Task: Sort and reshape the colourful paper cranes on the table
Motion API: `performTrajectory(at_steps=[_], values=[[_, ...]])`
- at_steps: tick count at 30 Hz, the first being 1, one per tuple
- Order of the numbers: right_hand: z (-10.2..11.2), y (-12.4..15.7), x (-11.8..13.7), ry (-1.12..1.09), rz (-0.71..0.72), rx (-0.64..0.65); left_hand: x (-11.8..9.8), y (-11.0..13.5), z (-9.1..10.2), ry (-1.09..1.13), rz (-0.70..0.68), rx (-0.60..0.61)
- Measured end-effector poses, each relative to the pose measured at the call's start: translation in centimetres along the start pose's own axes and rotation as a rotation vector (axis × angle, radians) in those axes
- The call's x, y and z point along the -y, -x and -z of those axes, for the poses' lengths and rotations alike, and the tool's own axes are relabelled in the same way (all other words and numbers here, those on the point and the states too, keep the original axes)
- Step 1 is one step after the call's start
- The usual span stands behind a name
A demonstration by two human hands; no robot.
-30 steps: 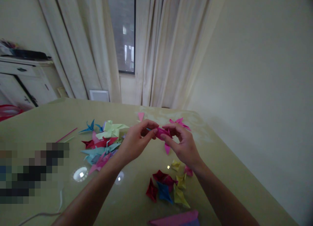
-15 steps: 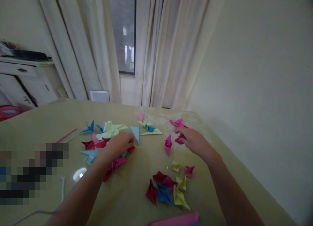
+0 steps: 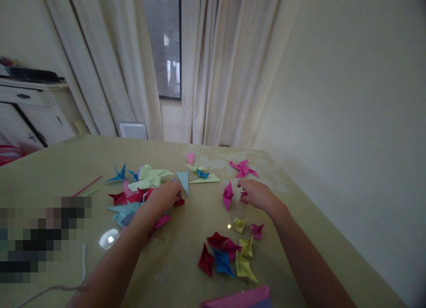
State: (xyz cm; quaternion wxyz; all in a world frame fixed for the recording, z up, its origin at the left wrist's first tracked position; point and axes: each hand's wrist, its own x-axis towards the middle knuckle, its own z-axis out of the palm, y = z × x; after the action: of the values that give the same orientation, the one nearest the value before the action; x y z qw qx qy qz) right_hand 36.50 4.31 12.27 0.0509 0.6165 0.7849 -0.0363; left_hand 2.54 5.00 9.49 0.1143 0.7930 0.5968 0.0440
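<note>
My left hand (image 3: pixel 167 195) reaches over a loose pile of folded papers, fingers curled together on a red folded paper (image 3: pixel 180 202). Its fingertips are partly hidden from me. Pale green (image 3: pixel 148 177) and light blue folded papers (image 3: pixel 124 208) lie around that wrist, and a blue-grey paper triangle (image 3: pixel 183 182) is just beyond the fingers. On the right, my right hand (image 3: pixel 255 193) has its bent fingers round a small pink folded paper (image 3: pixel 244 196), which they partly cover. Beside it stands another pink folded paper (image 3: pixel 228 196); a pink paper pinwheel (image 3: pixel 244 168) lies farther back.
Several folded papers, among them a blue one (image 3: pixel 222 262), are grouped near the front of the table (image 3: pixel 173 272). A pink and purple item (image 3: pixel 238 299) lies at the front edge. A white cable (image 3: pixel 49 289) runs at left. Curtains (image 3: pixel 226 68) hang behind.
My right hand has drawn back from the pinwheel, which now shows whole, and the small pink paper has shifted slightly toward me. My left hand has barely moved; more of the red paper shows.
</note>
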Motion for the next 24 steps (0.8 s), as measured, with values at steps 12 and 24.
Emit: performTrajectory(at_steps=[12, 24], values=[[4.8, 4.1, 4.9, -0.379, 0.297, -0.428, -4.0, 1.4, 3.6, 0.432, -0.346, -0.073], [4.3, 9.6, 7.4, -0.546, 0.414, -0.408, -11.3, 6.9, 4.5, 0.355, -0.518, -0.229]])
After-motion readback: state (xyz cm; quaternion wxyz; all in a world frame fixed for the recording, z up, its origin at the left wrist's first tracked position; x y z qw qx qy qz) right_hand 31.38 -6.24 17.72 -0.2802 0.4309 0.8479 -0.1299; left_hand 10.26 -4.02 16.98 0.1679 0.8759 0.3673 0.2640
